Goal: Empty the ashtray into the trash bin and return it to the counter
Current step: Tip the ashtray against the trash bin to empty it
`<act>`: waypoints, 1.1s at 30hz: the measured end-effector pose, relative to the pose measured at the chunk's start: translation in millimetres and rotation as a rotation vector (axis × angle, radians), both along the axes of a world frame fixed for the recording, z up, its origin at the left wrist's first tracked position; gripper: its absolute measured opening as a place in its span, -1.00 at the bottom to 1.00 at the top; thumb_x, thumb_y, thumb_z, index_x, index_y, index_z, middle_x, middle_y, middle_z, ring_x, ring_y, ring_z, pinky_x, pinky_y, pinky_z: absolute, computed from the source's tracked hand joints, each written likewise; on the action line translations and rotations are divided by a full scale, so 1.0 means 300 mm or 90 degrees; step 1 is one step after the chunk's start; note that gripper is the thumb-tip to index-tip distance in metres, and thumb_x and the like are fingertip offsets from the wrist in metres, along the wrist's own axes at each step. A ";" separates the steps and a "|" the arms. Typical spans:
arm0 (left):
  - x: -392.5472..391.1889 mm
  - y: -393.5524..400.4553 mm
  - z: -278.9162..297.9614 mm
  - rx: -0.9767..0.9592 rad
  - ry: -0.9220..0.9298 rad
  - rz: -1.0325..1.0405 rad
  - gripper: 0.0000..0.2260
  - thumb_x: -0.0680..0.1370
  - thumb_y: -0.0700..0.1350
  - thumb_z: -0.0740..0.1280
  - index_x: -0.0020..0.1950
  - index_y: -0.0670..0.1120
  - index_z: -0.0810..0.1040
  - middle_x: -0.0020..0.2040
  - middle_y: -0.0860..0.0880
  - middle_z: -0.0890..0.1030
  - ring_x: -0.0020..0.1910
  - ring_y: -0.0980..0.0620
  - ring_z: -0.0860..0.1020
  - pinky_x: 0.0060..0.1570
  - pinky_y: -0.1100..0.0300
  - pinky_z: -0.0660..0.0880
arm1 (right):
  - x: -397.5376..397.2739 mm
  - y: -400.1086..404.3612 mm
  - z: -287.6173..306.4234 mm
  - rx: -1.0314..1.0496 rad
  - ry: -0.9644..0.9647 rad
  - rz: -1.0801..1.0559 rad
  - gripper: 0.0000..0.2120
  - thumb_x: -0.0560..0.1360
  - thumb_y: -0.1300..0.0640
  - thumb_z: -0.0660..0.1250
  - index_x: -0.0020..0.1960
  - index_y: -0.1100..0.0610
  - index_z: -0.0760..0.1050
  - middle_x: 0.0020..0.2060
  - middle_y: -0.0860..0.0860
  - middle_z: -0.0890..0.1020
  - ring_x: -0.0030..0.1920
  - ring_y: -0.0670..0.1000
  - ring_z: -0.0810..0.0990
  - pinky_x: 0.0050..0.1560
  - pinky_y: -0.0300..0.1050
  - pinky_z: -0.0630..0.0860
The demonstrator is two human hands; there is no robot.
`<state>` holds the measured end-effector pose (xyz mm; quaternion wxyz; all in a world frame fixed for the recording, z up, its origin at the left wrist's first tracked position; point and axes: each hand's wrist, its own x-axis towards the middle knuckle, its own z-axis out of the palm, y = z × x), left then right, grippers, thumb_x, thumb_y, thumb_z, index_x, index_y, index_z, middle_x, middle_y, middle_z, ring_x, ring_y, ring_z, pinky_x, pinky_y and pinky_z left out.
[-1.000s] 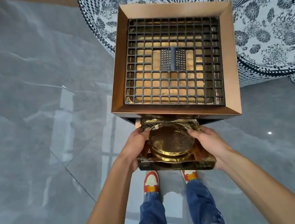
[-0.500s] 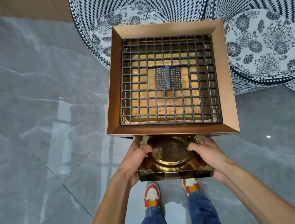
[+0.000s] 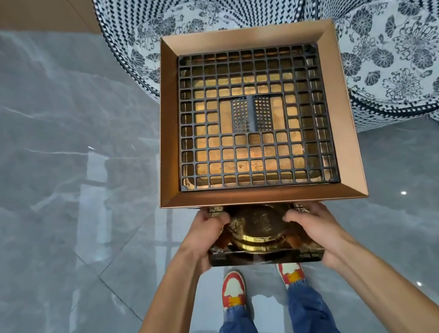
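Since a second earlier, the square dark-glass ashtray with gold bowl (image 3: 262,238) had slid further under the copper square-topped trash bin (image 3: 252,118), lower centre; left hand (image 3: 208,234) and right hand (image 3: 313,226) fingers clamped its sides. Emptying probably underway.

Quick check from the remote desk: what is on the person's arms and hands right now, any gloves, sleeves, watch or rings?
Both forearms are bare up to the frame's bottom edge: no sleeves show. The left hand and right hand are ungloved, and no watch, bracelet or ring can be seen on either.
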<state>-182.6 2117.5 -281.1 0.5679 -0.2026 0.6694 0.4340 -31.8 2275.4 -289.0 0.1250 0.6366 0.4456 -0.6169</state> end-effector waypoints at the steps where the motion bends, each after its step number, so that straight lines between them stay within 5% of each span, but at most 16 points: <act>1: -0.001 0.002 0.005 -0.002 -0.008 0.005 -0.80 0.59 -0.21 0.37 0.14 -0.02 0.42 0.19 -0.26 0.62 0.21 -0.28 0.61 0.28 -0.28 0.53 | -0.001 0.001 0.005 -0.002 0.002 -0.007 -0.62 0.50 0.09 0.49 0.23 -0.09 0.41 -0.10 -0.14 0.53 -0.13 -0.11 0.48 -0.28 -0.18 0.37; 6: 0.002 0.004 0.019 0.013 0.003 0.014 -0.69 0.60 -0.21 0.38 0.32 -0.05 0.43 0.16 -0.23 0.66 0.16 -0.24 0.64 0.24 -0.20 0.59 | -0.007 0.007 0.037 -0.019 -0.014 -0.011 -0.58 0.48 0.10 0.51 0.26 -0.02 0.43 0.06 0.00 0.57 0.03 0.03 0.54 -0.03 -0.09 0.45; 10: 0.020 -0.003 0.036 0.019 0.051 0.007 -0.75 0.60 -0.22 0.38 0.14 0.09 0.45 0.09 -0.16 0.67 0.05 -0.18 0.69 0.02 -0.09 0.70 | 0.003 -0.006 0.047 -0.007 0.015 -0.041 -0.58 0.46 0.14 0.53 0.27 -0.01 0.50 0.09 0.10 0.68 0.06 0.15 0.66 0.02 0.09 0.65; 15: 0.003 0.004 0.044 0.008 0.006 0.000 -0.66 0.58 -0.25 0.38 0.28 0.01 0.39 0.15 -0.24 0.65 0.18 -0.30 0.63 0.23 -0.28 0.57 | 0.004 -0.020 0.053 -0.027 -0.001 -0.069 -0.31 0.44 0.19 0.53 0.50 -0.04 0.38 0.28 0.14 0.60 0.21 0.19 0.60 0.22 0.16 0.61; 22: 0.012 -0.005 0.049 0.003 -0.016 -0.022 -0.65 0.59 -0.24 0.37 0.32 0.00 0.40 0.16 -0.23 0.66 0.17 -0.25 0.64 0.17 -0.19 0.63 | 0.017 -0.032 0.052 -0.044 0.005 -0.075 -0.39 0.45 0.20 0.51 0.46 -0.01 0.45 0.25 0.15 0.62 0.18 0.19 0.61 -0.01 0.02 0.64; 26: 0.002 0.005 0.068 0.006 0.007 -0.046 -0.71 0.58 -0.23 0.38 0.28 -0.04 0.46 0.15 -0.21 0.65 0.20 -0.22 0.61 0.26 -0.15 0.58 | 0.013 -0.017 0.065 -0.070 -0.005 -0.058 -0.51 0.45 0.18 0.51 0.35 0.03 0.50 0.14 0.17 0.66 0.14 0.21 0.64 0.22 0.16 0.61; 28: 0.004 0.002 0.061 0.011 0.030 -0.023 -0.66 0.57 -0.22 0.40 0.32 -0.05 0.44 0.19 -0.21 0.64 0.22 -0.23 0.60 0.30 -0.17 0.55 | 0.008 -0.010 0.077 -0.052 0.007 -0.064 -0.53 0.45 0.18 0.52 0.31 0.01 0.48 0.06 0.11 0.65 0.05 0.15 0.62 0.03 0.04 0.66; 30: 0.011 0.002 0.050 0.016 0.074 0.002 -0.65 0.56 -0.20 0.43 0.29 -0.03 0.44 0.15 -0.19 0.66 0.15 -0.21 0.65 0.18 -0.13 0.63 | 0.004 -0.005 0.077 -0.019 0.032 -0.064 -0.58 0.48 0.16 0.52 0.26 -0.02 0.46 -0.01 0.05 0.65 -0.02 0.09 0.63 -0.17 -0.09 0.66; 33: 0.007 0.011 0.047 0.006 0.082 0.046 -0.69 0.52 -0.30 0.43 0.21 -0.07 0.49 0.02 -0.22 0.70 -0.03 -0.21 0.71 -0.11 -0.06 0.70 | -0.005 0.011 0.070 -0.035 0.012 -0.059 -0.62 0.44 0.21 0.51 0.22 0.05 0.54 0.00 0.15 0.70 -0.02 0.17 0.70 0.03 0.09 0.68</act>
